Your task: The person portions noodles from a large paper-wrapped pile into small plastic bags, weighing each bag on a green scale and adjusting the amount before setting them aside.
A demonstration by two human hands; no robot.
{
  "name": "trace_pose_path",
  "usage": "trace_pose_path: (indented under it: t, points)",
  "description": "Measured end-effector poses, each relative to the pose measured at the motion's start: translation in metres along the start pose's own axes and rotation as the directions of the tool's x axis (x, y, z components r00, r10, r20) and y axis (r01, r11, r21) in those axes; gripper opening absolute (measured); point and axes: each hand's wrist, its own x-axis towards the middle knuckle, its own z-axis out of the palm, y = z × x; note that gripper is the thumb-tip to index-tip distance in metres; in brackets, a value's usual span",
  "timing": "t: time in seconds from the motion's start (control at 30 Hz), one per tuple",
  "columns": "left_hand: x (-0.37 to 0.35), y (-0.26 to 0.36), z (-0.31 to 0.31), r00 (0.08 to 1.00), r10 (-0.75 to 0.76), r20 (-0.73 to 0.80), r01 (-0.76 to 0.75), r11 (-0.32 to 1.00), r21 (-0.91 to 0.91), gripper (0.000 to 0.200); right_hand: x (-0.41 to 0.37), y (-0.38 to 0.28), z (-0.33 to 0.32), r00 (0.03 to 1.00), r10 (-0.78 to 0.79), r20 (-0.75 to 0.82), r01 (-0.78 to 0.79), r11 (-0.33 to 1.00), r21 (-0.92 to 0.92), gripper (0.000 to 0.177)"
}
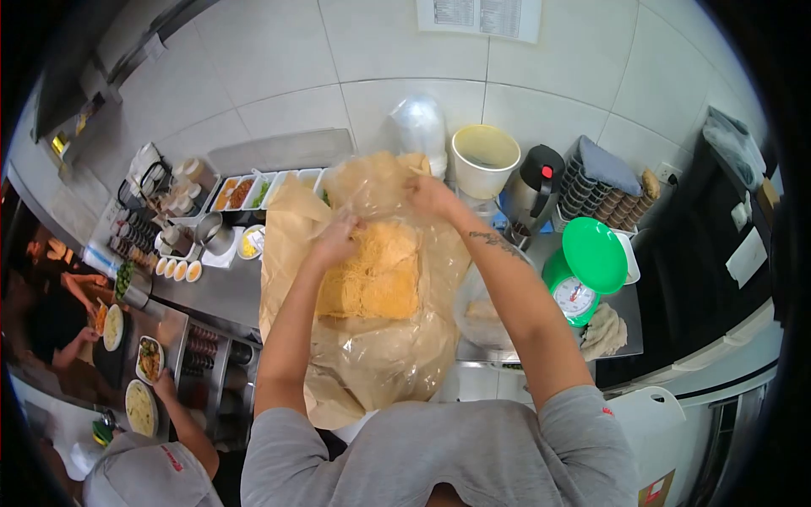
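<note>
A block of thin yellow noodles (376,275) lies in a large brown paper bag (291,245) lined with clear plastic (376,351). Over the left upper corner of the noodles, my left hand (336,241) has its fingers closed on the plastic liner. My right hand (431,198) is farther back and to the right, pinching the crumpled rim of the bag and its liner. Its fingertips are partly hidden by the folds. The noodles sit below both hands in the opened bag.
Right of the bag are a clear plastic tub (483,308), a green scale (596,258), a thermos jug (532,190) and a white bucket (486,156). Topping trays (245,193) line the back left. At lower left, a co-worker's hand (165,384) touches a food dish (149,359).
</note>
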Motion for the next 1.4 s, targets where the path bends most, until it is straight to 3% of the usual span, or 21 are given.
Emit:
trace_pose_path:
  t: [0.1,0.13,0.17,0.27,0.37,0.47,0.6,0.7,0.73,0.8,0.87,0.93,1.03,1.07,1.1,1.13,1.2,1.23,1.27,1.37,1.4]
  points:
    - [-0.007,0.013,0.016,0.995,0.014,0.097,-0.007,0.998,-0.069,0.037,0.014,-0.032,-0.028,0.954,0.042,-0.297,0.064,0.939,0.339,0.033]
    - [-0.007,0.013,0.028,0.990,0.010,0.144,0.005,0.995,-0.104,0.038,0.021,-0.041,-0.036,0.793,-0.054,-0.606,0.156,0.981,0.117,0.028]
    - [-0.008,0.013,0.044,0.993,0.002,0.121,0.006,0.998,-0.070,0.039,0.025,-0.049,-0.043,0.539,-0.196,-0.819,0.166,0.978,-0.125,0.023]
    - [-0.010,0.032,0.070,0.995,-0.001,0.096,-0.007,0.997,0.078,0.039,0.041,-0.053,-0.064,0.276,-0.450,-0.849,-0.011,0.882,-0.471,0.014]
    - [-0.016,0.049,0.072,0.995,-0.021,0.100,0.004,0.985,0.172,0.042,0.062,-0.031,-0.077,0.445,-0.460,-0.768,0.046,0.868,-0.494,0.013]
    - [-0.021,0.063,0.069,0.997,-0.022,0.078,0.002,0.971,0.238,0.043,0.068,-0.046,-0.100,0.550,-0.149,-0.822,0.009,0.985,-0.172,0.008]
    - [-0.027,0.081,0.066,0.986,0.082,-0.145,-0.021,0.924,0.382,0.039,0.090,-0.057,-0.147,0.563,0.006,-0.827,0.339,0.910,0.237,0.007]
    - [-0.019,0.082,0.058,0.999,0.029,-0.044,-0.022,0.990,0.141,0.031,0.054,-0.097,-0.177,0.464,0.010,-0.886,0.524,0.803,0.284,0.009]
    - [-0.014,0.087,0.052,0.982,0.067,-0.174,-0.061,0.997,0.039,0.031,0.038,-0.110,-0.182,0.425,0.008,-0.905,0.567,0.777,0.273,0.011]
    - [-0.003,0.104,0.032,0.899,0.088,-0.430,-0.165,0.976,-0.145,0.032,0.003,-0.123,-0.186,0.570,0.039,-0.821,0.570,0.700,0.429,0.012]
    - [0.007,0.140,0.003,0.798,-0.192,-0.571,-0.108,0.887,-0.450,0.039,-0.023,-0.119,-0.177,0.703,0.066,-0.709,0.535,0.608,0.587,0.013]
    - [0.018,0.154,-0.011,0.687,-0.188,-0.702,-0.118,0.924,-0.363,0.049,-0.042,-0.104,-0.164,0.813,0.086,-0.576,0.465,0.500,0.731,0.013]
    - [0.034,0.147,-0.005,0.667,0.070,-0.742,-0.361,0.901,-0.239,0.040,-0.063,-0.074,-0.129,0.892,0.181,-0.414,0.316,0.407,0.857,0.021]
    - [0.030,0.145,0.005,0.753,-0.029,-0.657,-0.331,0.846,-0.418,0.036,-0.073,-0.064,-0.112,0.735,0.152,-0.661,0.393,0.700,0.597,0.026]
    - [0.027,0.144,0.016,0.828,-0.110,-0.550,-0.282,0.765,-0.579,0.033,-0.086,-0.054,-0.093,0.539,0.022,-0.842,0.357,0.900,0.252,0.032]
    - [0.025,0.145,0.024,0.889,-0.168,-0.426,-0.218,0.663,-0.717,0.029,-0.104,-0.051,-0.078,0.337,-0.187,-0.923,0.214,0.970,-0.118,0.038]
    - [0.011,0.156,0.034,0.867,-0.167,-0.470,-0.099,0.865,-0.491,0.025,-0.171,-0.067,-0.052,0.472,-0.298,-0.829,0.157,0.954,-0.254,0.053]
    - [0.006,0.163,0.039,0.852,-0.163,-0.497,-0.033,0.932,-0.362,0.023,-0.197,-0.072,-0.033,0.613,-0.318,-0.724,0.216,0.948,-0.234,0.050]
    - [0.002,0.171,0.043,0.873,-0.169,-0.458,-0.023,0.923,-0.384,0.023,-0.211,-0.074,-0.018,0.734,-0.336,-0.591,0.270,0.942,-0.200,0.046]
    - [-0.020,0.186,0.059,0.920,-0.157,-0.360,-0.013,0.905,-0.426,0.024,-0.217,-0.028,0.016,0.767,-0.149,-0.624,0.190,0.982,-0.001,0.032]
    - [-0.022,0.183,0.069,0.922,-0.117,-0.368,-0.055,0.904,-0.425,0.024,-0.220,-0.019,0.015,0.836,0.002,-0.549,0.191,0.937,0.294,0.027]
